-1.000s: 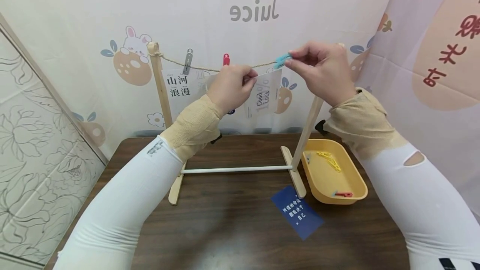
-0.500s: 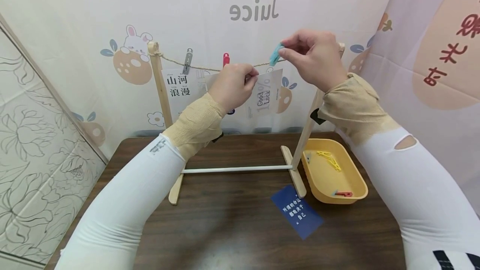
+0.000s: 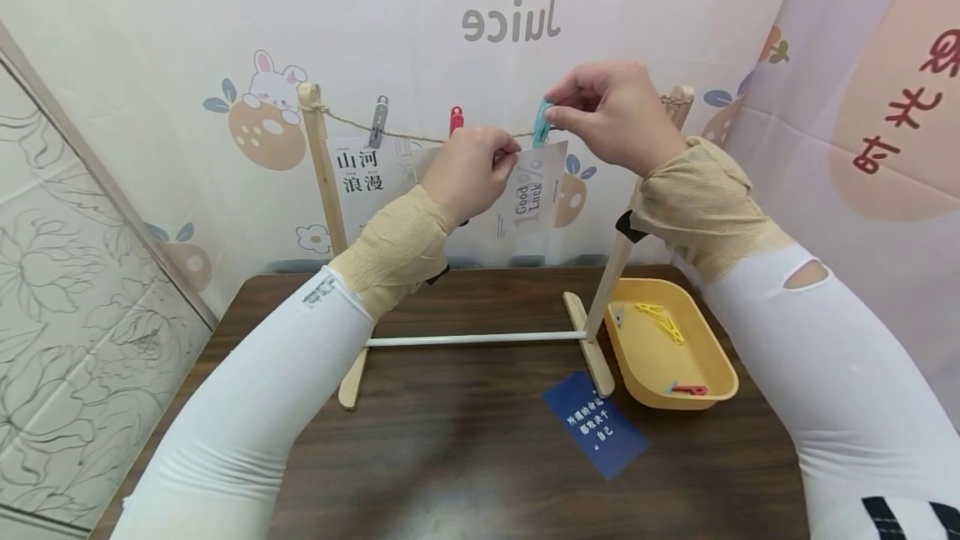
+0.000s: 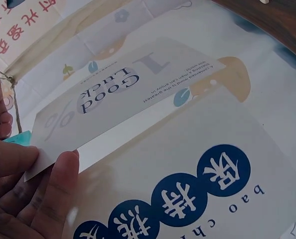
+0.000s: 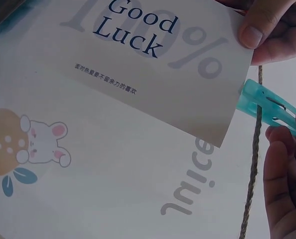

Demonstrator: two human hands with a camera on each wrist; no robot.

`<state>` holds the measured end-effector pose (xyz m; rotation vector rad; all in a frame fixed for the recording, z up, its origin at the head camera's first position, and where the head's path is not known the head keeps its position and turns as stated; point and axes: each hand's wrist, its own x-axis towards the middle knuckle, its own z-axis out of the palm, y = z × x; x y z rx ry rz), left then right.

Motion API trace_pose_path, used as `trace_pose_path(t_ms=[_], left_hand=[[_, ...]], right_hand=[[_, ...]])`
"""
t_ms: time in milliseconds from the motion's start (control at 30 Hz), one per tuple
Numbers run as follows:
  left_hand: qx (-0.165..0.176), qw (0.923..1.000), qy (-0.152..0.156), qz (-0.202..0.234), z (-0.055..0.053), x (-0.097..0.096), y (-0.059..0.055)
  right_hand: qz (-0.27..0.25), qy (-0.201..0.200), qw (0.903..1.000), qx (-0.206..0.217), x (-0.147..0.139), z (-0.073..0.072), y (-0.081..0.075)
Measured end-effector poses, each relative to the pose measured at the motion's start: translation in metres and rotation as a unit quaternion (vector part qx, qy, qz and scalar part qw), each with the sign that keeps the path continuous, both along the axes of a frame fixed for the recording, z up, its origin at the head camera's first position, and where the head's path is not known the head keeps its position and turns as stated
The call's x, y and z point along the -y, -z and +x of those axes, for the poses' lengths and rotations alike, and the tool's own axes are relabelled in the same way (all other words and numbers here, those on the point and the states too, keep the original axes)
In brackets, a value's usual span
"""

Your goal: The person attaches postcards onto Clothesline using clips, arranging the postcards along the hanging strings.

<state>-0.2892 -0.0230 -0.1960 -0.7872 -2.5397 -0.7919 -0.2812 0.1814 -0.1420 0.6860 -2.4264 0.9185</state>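
Observation:
A white "Good Luck" card (image 3: 528, 190) is pinched at its top edge between the thumb and fingers of my left hand (image 3: 468, 173). My right hand (image 3: 611, 117) pinches a light-blue clothespin (image 3: 542, 125) by its upper end, just above that card. In the right wrist view the clothespin (image 5: 260, 102) crosses the twine (image 5: 251, 184), its tip right at the card's edge. Farther left along the line, a grey clothespin (image 3: 378, 123) holds a white card with black characters (image 3: 360, 171). A red clothespin (image 3: 457, 117) sits on the line behind my left hand.
The wooden stand (image 3: 617, 273) carries the twine, with a white crossbar (image 3: 472, 339) low down. On the right a yellow tray (image 3: 628, 386) holds yellow clothespins (image 3: 660, 323) and a red one (image 3: 690, 390). A blue card (image 3: 596, 425) lies on the dark table.
The right hand has moved left, first rising and then lowering a little. The clothespin has turned from slanted to nearly upright. The left hand keeps its pinch on the card, nearly still.

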Motion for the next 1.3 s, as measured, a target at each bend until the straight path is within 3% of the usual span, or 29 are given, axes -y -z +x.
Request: trace_pose_path(t_ms=[267, 567, 1033, 1300], left_hand=[[-0.021, 0.9997, -0.001, 0.007, 0.0002, 0.0020, 0.0022], [-0.022, 0.9997, 0.004, 0.010, 0.0009, 0.0006, 0.0025], [-0.028, 0.9996, 0.006, -0.001, 0.0010, 0.0011, 0.0030], [-0.034, 0.9994, -0.004, -0.010, 0.0051, 0.0026, 0.0009]], right_hand=[[0.016, -0.013, 0.9996, 0.016, 0.0001, -0.0013, -0.0021], [0.037, -0.023, 0.9986, 0.029, -0.0016, -0.0026, -0.0017], [0.041, -0.036, 0.9941, 0.094, -0.0050, -0.0046, -0.0054], [0.044, -0.029, 0.9949, 0.085, -0.0034, -0.0020, -0.0056]])
